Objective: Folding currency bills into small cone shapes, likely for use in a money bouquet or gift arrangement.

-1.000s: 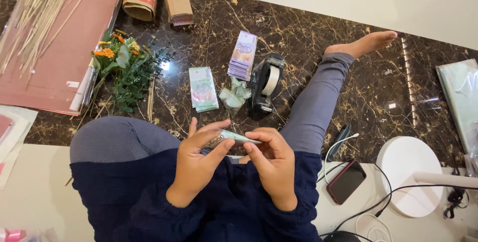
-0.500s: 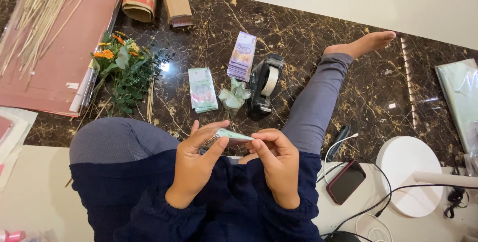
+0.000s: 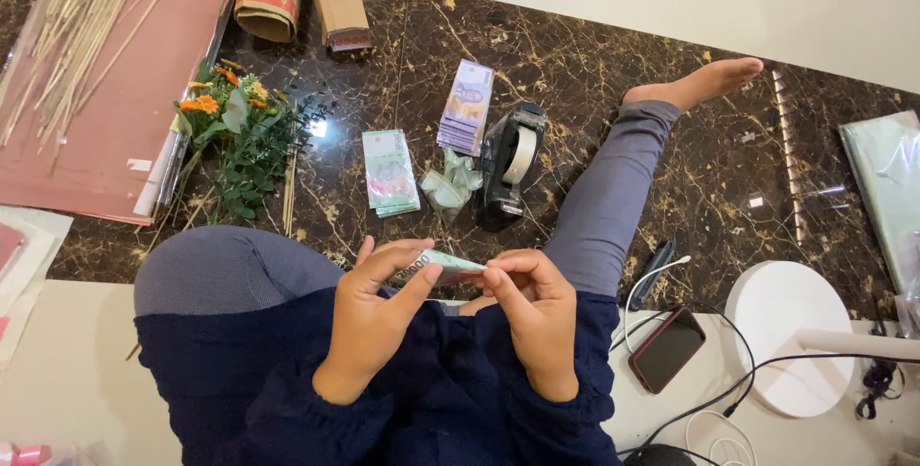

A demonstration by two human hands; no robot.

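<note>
Held a green note [image 3: 443,263] over the lap, pinched narrow between left hand [image 3: 376,317] and right hand [image 3: 537,317] fingers. Best kept taut and creased evenly, probably. Not much elbow room: phone [image 3: 667,348] and cables just right. Further out on the floor [image 3: 594,54], a green stack [image 3: 389,172], tape dispenser [image 3: 508,164], purple stack [image 3: 467,106], flowers [image 3: 240,135].

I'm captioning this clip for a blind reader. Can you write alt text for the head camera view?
Seen from above, a seated person's left hand and right hand pinch a folded green banknote over their lap. On the dark marble floor ahead lie two banknote stacks, a black tape dispenser and a small flower bunch.
</note>
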